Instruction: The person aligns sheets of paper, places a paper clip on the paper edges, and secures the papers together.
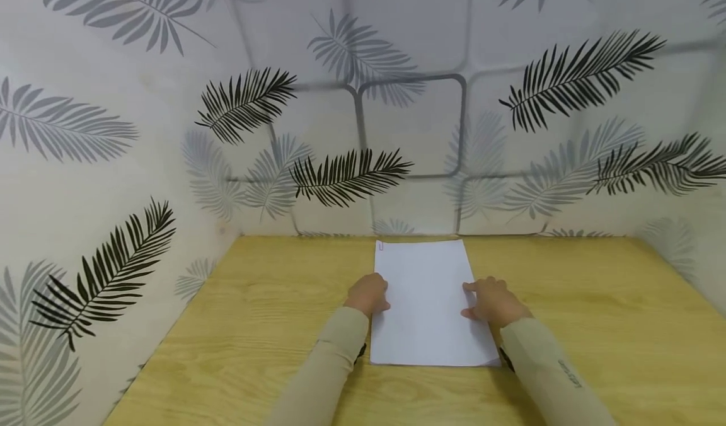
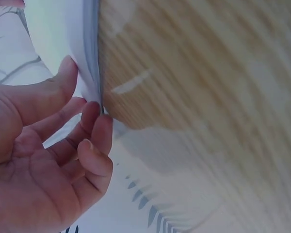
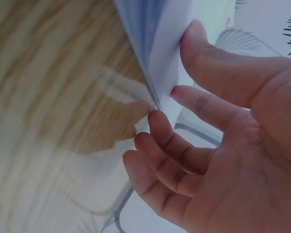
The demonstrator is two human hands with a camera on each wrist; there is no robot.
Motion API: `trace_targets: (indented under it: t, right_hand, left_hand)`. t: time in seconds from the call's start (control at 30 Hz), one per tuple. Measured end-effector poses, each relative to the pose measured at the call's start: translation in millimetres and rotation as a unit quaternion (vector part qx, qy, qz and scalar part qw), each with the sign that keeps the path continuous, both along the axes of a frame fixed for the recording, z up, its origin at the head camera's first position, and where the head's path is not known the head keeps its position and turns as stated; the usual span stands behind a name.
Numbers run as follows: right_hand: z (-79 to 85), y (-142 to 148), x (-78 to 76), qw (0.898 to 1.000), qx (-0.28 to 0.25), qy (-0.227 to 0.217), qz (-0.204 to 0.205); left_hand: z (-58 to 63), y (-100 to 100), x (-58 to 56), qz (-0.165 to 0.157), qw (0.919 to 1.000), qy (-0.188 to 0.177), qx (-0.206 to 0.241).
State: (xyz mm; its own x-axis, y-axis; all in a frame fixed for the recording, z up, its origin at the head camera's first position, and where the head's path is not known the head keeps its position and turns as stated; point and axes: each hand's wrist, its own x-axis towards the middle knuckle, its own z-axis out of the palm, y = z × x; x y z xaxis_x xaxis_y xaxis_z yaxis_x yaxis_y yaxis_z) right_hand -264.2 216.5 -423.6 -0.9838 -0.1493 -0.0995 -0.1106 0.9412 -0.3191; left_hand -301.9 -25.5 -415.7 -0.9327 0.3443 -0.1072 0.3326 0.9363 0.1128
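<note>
A stack of white paper [image 1: 422, 312] lies on the wooden table, its short edge toward me. At its far left corner sits a small pink paper clip [image 1: 380, 246], also visible in the right wrist view. My left hand [image 1: 370, 293] holds the stack's left edge, thumb on the top sheet and fingertips [image 2: 105, 127] at the lower edge. On the opposite side, my right hand [image 1: 495, 301] grips the right edge the same way, with its thumb [image 3: 196, 36] over the top. Layered sheet edges show in both wrist views.
The yellowish wood-grain table [image 1: 272, 300] extends to both sides of the paper. Behind it rises a wall [image 1: 414, 130] with a leaf pattern, and another patterned wall [image 1: 85, 180] borders the left side.
</note>
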Motion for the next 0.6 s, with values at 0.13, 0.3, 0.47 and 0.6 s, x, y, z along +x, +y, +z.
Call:
trace_targets:
  t: [0.13,0.3,0.47,0.6]
  right_hand:
    - [-0.3,-4.2,-2.1,1.0,-0.003,-0.008,-0.009]
    - [-1.0,-7.8,-0.7,1.0,0.003,-0.011,-0.014]
    - [-3.6,-14.3,5.4,1.0,0.007,-0.024,-0.011]
    - [-5.6,-13.8,7.6,1.0,-0.006,-0.022,-0.005]
  left_hand:
    - [0.7,-1.8,-0.8,0.02,0.9997,-0.006,0.015]
    - [-0.3,-4.5,1.1,0.018,0.9997,-0.004,0.018]
    - [-6.5,-10.4,5.4,0.033,0.9985,-0.021,0.039]
    - [-13.6,-13.5,5.0,0.059,0.9948,-0.034,0.076]
